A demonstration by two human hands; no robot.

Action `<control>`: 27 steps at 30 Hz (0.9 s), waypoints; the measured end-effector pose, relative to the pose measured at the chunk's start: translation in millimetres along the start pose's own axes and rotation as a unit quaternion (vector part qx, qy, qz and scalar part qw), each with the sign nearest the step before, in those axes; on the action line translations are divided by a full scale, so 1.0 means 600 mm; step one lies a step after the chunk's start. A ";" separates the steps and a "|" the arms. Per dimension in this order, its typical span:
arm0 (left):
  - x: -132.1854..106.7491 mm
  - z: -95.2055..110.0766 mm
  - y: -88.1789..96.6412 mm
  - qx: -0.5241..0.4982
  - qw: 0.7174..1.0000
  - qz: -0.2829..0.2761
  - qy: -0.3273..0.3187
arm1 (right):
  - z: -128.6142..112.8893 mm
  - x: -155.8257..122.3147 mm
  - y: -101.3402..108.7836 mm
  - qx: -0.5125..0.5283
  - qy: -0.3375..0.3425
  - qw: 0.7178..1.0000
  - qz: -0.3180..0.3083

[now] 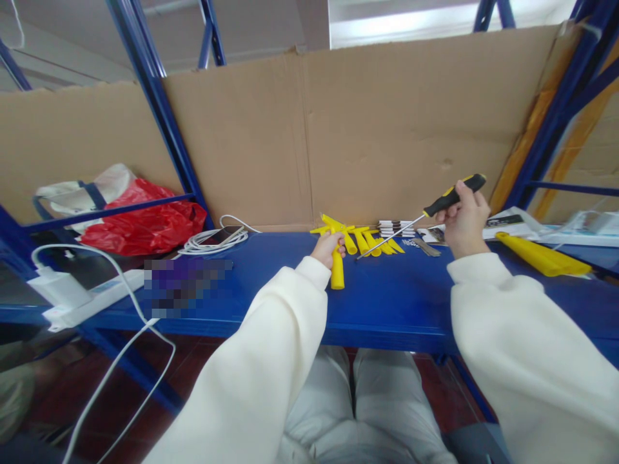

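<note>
My left hand (329, 249) is closed around a yellow plastic handle (337, 277) with a wide T-shaped head, its round grip end pointing toward me. In my right hand (467, 220) is a screwdriver (442, 201) with a black and yellow grip. Its long metal shaft slants down to the left, and the tip hangs near the yellow handle, apart from my left fingers. Several similar yellow plastic pieces (371, 243) lie in a row just behind and right of my left hand. Thin metal strips (426, 247) lie between them and my right hand.
A blue shelf top (280, 290) backed by cardboard (387, 129) carries everything. Small white-and-dark packets (394, 227) sit at the back. On the right lies a larger yellow piece (541, 254). Leftward are a coiled white cable (213, 241), a red bag (145, 219) and a power strip (97, 299).
</note>
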State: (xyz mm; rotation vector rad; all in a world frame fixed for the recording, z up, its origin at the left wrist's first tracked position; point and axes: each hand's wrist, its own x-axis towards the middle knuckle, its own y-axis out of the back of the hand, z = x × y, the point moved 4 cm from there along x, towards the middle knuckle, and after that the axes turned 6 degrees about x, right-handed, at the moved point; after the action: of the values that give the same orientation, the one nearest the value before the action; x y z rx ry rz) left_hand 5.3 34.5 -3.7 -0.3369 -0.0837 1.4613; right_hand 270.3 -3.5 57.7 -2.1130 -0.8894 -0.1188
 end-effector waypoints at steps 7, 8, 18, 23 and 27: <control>-0.001 -0.002 -0.001 0.028 0.999 -0.018 0.021 | -0.025 0.015 0.019 0.072 0.028 0.991 0.106; -0.001 -0.002 0.000 0.031 0.999 -0.022 0.025 | -0.027 0.017 0.022 0.078 0.028 0.989 0.121; -0.001 -0.011 -0.007 0.085 0.989 -0.091 0.076 | -0.029 0.007 0.026 0.133 -0.027 0.976 0.168; -0.006 -0.012 -0.014 0.101 0.984 -0.121 0.086 | -0.023 0.005 0.022 0.136 -0.030 0.976 0.166; -0.004 -0.013 -0.013 0.090 0.984 -0.126 0.087 | -0.020 0.008 0.023 0.129 -0.025 0.978 0.164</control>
State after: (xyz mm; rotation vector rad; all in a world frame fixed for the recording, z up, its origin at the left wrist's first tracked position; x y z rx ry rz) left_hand 14.5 30.5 -8.6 -0.2925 0.1415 1.1737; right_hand 285.4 -15.3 58.5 -1.9917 -0.5407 0.2104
